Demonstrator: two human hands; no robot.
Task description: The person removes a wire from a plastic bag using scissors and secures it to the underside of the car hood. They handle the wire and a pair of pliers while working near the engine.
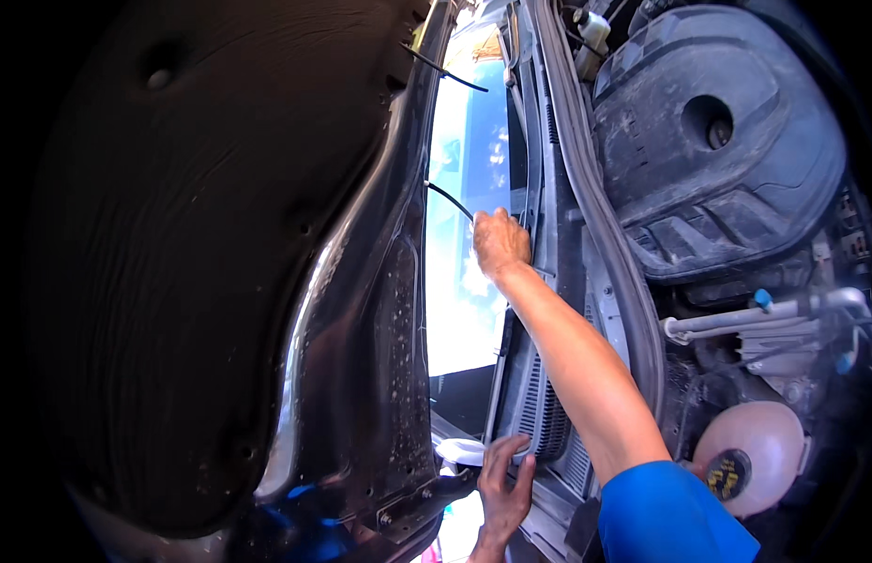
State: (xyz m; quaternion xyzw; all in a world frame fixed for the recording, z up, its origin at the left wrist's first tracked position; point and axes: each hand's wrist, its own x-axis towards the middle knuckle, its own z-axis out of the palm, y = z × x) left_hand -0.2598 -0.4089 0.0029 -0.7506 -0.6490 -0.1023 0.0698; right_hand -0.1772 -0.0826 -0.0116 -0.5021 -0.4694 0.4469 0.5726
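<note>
Blue sleeve [675, 514] nearest, my right hand [500, 240] curls at thin black hose [449, 198], grip unclear; avoid kinks. Left hand [504, 493]: fingers apart.

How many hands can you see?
2: the right hand is up by the windshield; the left hand is lower down, near the slotted black grille.
</note>
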